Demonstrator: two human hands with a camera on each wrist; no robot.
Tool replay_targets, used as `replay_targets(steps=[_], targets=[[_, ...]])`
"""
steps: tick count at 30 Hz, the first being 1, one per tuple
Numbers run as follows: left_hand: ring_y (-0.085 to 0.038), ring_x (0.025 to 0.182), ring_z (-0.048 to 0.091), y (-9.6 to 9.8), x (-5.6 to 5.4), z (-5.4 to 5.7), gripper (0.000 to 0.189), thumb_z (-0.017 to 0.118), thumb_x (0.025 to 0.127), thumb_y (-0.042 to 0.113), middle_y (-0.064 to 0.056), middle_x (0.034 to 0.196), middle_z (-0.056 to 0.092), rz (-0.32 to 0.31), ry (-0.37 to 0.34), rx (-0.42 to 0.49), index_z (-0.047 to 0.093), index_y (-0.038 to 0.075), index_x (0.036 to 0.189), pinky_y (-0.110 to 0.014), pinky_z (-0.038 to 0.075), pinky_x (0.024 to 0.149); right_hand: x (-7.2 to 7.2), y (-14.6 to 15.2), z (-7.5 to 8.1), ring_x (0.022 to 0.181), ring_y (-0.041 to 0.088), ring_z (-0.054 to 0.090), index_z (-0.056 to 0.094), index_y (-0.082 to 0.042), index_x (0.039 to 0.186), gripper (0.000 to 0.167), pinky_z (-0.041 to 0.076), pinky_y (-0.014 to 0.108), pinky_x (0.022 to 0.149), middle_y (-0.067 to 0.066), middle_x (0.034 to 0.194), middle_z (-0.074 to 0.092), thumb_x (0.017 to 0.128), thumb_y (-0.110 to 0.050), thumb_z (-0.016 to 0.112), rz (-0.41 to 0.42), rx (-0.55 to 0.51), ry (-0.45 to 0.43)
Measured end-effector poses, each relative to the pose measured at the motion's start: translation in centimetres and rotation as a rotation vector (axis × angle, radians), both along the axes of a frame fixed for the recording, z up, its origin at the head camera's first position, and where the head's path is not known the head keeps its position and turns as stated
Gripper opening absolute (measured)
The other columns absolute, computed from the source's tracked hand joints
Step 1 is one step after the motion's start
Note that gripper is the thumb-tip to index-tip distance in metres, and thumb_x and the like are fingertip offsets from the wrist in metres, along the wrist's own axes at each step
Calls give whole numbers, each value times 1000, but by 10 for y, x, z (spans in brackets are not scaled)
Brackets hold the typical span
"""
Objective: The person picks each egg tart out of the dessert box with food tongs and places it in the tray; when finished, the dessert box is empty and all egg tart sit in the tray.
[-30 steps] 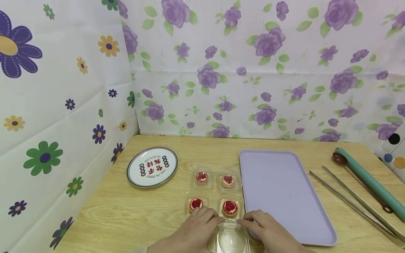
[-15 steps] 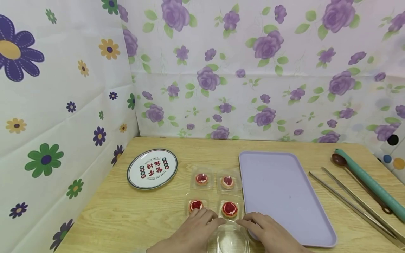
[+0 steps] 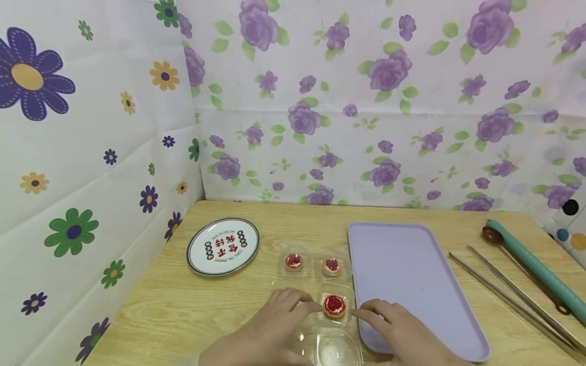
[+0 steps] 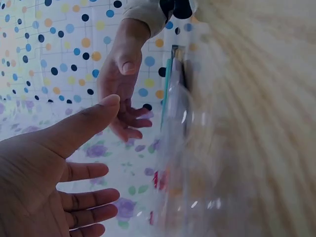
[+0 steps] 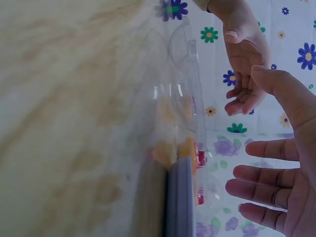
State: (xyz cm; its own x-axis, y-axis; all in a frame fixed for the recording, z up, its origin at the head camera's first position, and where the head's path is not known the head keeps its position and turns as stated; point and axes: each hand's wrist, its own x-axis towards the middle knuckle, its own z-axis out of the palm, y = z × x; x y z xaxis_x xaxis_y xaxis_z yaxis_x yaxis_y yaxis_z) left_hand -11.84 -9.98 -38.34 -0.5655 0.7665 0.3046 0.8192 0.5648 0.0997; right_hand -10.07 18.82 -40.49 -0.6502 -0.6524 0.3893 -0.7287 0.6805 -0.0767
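Observation:
A small tart (image 3: pixel 334 306) with red topping sits in a clear plastic box (image 3: pixel 339 323), whose open lid (image 3: pixel 339 348) lies towards me. My left hand (image 3: pixel 270 325) is held to the left of this box, fingers extended. On the right, my right hand (image 3: pixel 398 325) hovers partly over the purple tray's near end. Both wrist views show the left hand (image 5: pixel 247 59) and the right hand (image 4: pixel 121 84) with spread fingers and nothing in them. Two more boxed tarts, the left one (image 3: pixel 294 262) and the right one (image 3: pixel 331 266), stand behind. My left hand covers the spot of another box.
A purple tray (image 3: pixel 412 284) lies right of the boxes. Further right are metal tongs (image 3: pixel 513 295), a brown spoon (image 3: pixel 492 235) and a turquoise rod-shaped thing (image 3: pixel 535 262). A white plate (image 3: pixel 224 246) with red writing stands at the back left of the wooden table (image 3: pixel 183 315).
Both hands have drawn apart from the near edge of the front right box, left hand leftwards, right hand rightwards. The left hand now hides the front left tart. The head view has shifted slightly.

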Motion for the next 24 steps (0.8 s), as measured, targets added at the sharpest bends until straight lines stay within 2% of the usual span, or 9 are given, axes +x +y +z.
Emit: replay_targets(steps=[8,14,17,21,24], targets=[[-14,114,50,-14,-14,14,83,83,61,54,3,121,54,5,0,60,53,18,130,-37,43,101,-2,2,21,97,7,59,54,-20,132,68,54,30,74,-11,118,56,78,-58,70,2,-19,-9],[-20,120,50,-25,-31,23,79,83,65,46,-3,127,54,69,-103,92,53,17,131,-41,45,102,-10,2,36,100,10,61,54,-18,131,68,56,33,79,-9,119,57,77,-53,74,40,-17,70],[-22,119,51,-31,-45,21,74,83,68,42,-4,127,55,76,-128,124,54,16,131,-42,45,101,-17,1,40,98,9,61,57,-16,128,66,56,31,78,-8,116,58,76,-51,76,54,-14,88],[-24,116,53,-38,-65,16,71,84,69,37,-5,124,56,85,-108,152,55,16,131,-44,46,99,-25,-1,44,96,8,62,58,-14,127,64,57,30,78,-7,114,59,77,-50,75,69,-13,83],[-26,114,54,-44,-78,14,71,85,68,33,-7,122,57,124,-91,164,55,15,130,-46,47,98,-32,-4,48,94,8,62,57,-13,127,61,56,29,77,-6,114,59,81,-50,72,92,-18,87]])
